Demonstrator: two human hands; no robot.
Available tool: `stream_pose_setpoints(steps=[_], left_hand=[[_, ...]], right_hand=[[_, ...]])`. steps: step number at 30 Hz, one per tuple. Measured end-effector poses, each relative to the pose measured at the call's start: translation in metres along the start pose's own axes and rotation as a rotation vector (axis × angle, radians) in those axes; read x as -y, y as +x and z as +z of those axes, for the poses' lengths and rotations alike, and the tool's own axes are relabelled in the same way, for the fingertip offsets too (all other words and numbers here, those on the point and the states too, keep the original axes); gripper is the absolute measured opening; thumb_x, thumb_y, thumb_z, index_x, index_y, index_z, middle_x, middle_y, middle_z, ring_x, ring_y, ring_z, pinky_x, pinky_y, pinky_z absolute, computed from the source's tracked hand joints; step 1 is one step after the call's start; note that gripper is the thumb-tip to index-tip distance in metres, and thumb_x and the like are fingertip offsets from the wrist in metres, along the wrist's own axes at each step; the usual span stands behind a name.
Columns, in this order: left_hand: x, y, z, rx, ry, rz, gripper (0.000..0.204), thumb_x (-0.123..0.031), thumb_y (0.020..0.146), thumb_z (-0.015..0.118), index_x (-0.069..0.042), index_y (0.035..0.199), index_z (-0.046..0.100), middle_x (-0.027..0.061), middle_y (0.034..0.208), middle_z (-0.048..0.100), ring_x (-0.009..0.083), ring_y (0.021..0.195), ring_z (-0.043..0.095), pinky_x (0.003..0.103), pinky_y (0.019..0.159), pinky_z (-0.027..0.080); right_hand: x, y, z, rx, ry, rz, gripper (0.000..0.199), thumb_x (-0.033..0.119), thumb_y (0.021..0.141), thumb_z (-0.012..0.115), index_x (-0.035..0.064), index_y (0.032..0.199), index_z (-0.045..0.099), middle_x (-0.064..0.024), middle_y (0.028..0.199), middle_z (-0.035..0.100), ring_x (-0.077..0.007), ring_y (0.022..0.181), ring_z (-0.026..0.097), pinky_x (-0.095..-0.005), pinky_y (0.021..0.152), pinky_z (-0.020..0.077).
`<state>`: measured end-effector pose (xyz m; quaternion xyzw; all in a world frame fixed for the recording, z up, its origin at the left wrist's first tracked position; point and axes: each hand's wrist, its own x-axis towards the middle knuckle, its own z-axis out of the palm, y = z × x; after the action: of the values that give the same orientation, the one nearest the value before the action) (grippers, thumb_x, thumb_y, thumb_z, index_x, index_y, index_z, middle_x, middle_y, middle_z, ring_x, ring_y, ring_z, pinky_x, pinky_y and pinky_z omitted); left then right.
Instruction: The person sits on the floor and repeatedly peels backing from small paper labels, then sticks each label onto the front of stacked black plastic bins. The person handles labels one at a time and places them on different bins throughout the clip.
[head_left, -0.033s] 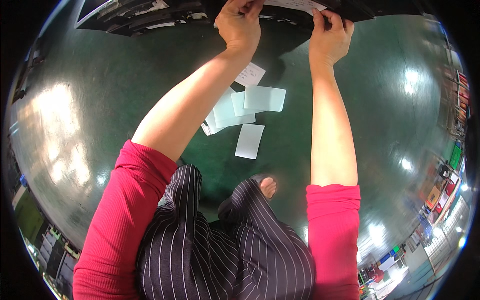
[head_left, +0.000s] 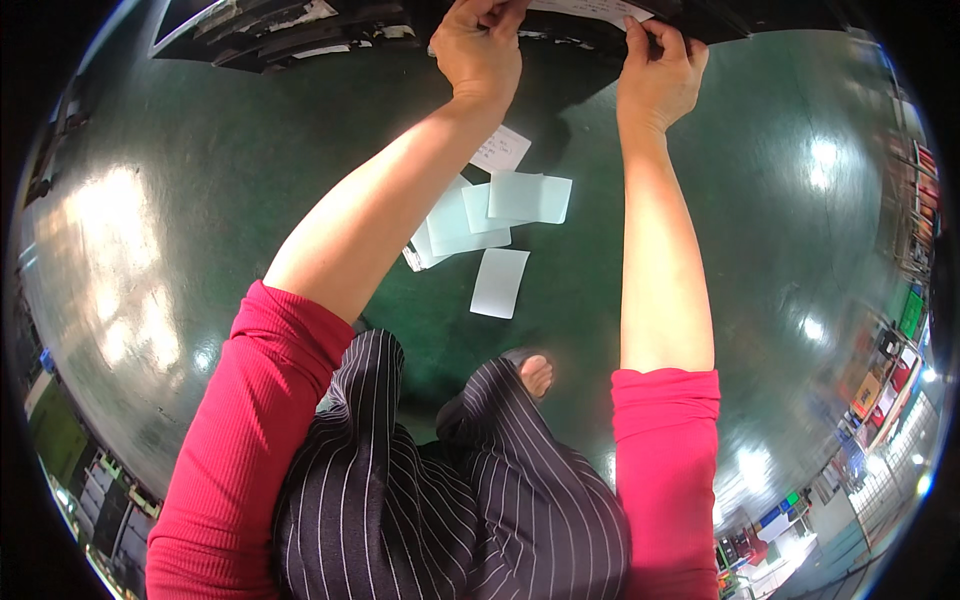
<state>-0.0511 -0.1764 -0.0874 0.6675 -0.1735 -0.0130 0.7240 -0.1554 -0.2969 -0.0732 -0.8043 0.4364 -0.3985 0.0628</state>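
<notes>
At the top edge, a white paper label (head_left: pixel 590 10) with faint writing lies along a dark, flat-fronted object (head_left: pixel 690 14). My right hand (head_left: pixel 660 80) is closed at the label's right end, its thumb and fingertips pinching that edge. My left hand (head_left: pixel 480 55) is closed at the left end, with its fingertips partly cut off by the top of the picture. How firmly the left fingers grip the paper is hard to see.
Several pale sheets (head_left: pixel 470 225) overlap on the green floor (head_left: pixel 780 270) below my hands. A written sheet (head_left: pixel 503 150) and a single blank one (head_left: pixel 499 283) lie beside them. Dark layered items with torn white patches (head_left: pixel 300 15) stand top left. Cluttered shelves (head_left: pixel 885 400) line the right.
</notes>
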Motion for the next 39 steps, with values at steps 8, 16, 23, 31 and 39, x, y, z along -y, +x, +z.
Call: stream_pose_setpoints(steps=[8, 16, 23, 31, 39], left_hand=[[-0.011, -0.002, 0.001, -0.02, 0.115, -0.015, 0.007, -0.005, 0.084, 0.069, -0.005, 0.09, 0.071, 0.0003, 0.066, 0.052, 0.0085, 0.062, 0.047, 0.023, 0.058, 0.039], [-0.013, 0.0, 0.006, -0.043, 0.115, 0.013, 0.009, -0.005, 0.083, 0.068, -0.004, 0.092, 0.07, 0.0031, 0.072, 0.056, 0.01, 0.062, 0.052, 0.024, 0.06, 0.043], [-0.017, -0.001, 0.006, -0.053, 0.118, -0.021, 0.009, -0.003, 0.084, 0.066, -0.003, 0.093, 0.069, 0.0044, 0.075, 0.059, 0.0117, 0.065, 0.056, 0.025, 0.061, 0.045], [-0.037, 0.003, -0.014, 0.072, 0.35, 0.061, 0.013, -0.002, 0.082, 0.066, -0.003, 0.094, 0.071, 0.0096, 0.085, 0.064, 0.0204, 0.069, 0.063, 0.029, 0.064, 0.049], [-0.044, 0.017, -0.068, 0.15, 0.415, -0.259, 0.028, -0.005, 0.081, 0.055, -0.011, 0.105, 0.067, 0.0072, 0.093, 0.069, 0.0221, 0.092, 0.065, 0.035, 0.082, 0.05]], right_hand=[[0.006, -0.002, 0.004, -0.074, -0.136, -0.012, 0.026, 0.045, 0.072, 0.076, 0.0219, 0.076, 0.066, 0.0017, 0.086, 0.057, -0.0203, 0.069, 0.061, -0.038, 0.059, 0.0486], [0.002, 0.008, -0.01, 0.008, -0.114, 0.088, 0.032, 0.045, 0.072, 0.076, 0.0182, 0.081, 0.061, 0.0028, 0.076, 0.063, -0.0225, 0.067, 0.063, -0.0391, 0.059, 0.0482], [0.042, -0.006, -0.015, 0.192, 0.183, -0.41, 0.013, 0.022, 0.085, 0.064, 0.0102, 0.091, 0.062, -0.0057, 0.079, 0.065, -0.0289, 0.073, 0.064, -0.0417, 0.066, 0.0519], [0.052, 0.001, -0.004, 0.225, 0.182, -0.316, 0.017, 0.009, 0.089, 0.053, -0.0008, 0.101, 0.058, -0.0265, 0.097, 0.061, -0.044, 0.088, 0.059, -0.0486, 0.077, 0.0486], [0.061, -0.005, 0.013, 0.037, 0.058, -0.337, 0.009, 0.017, 0.086, 0.061, 0.0101, 0.09, 0.063, -0.0091, 0.081, 0.065, -0.032, 0.078, 0.064, -0.0421, 0.066, 0.0519]])
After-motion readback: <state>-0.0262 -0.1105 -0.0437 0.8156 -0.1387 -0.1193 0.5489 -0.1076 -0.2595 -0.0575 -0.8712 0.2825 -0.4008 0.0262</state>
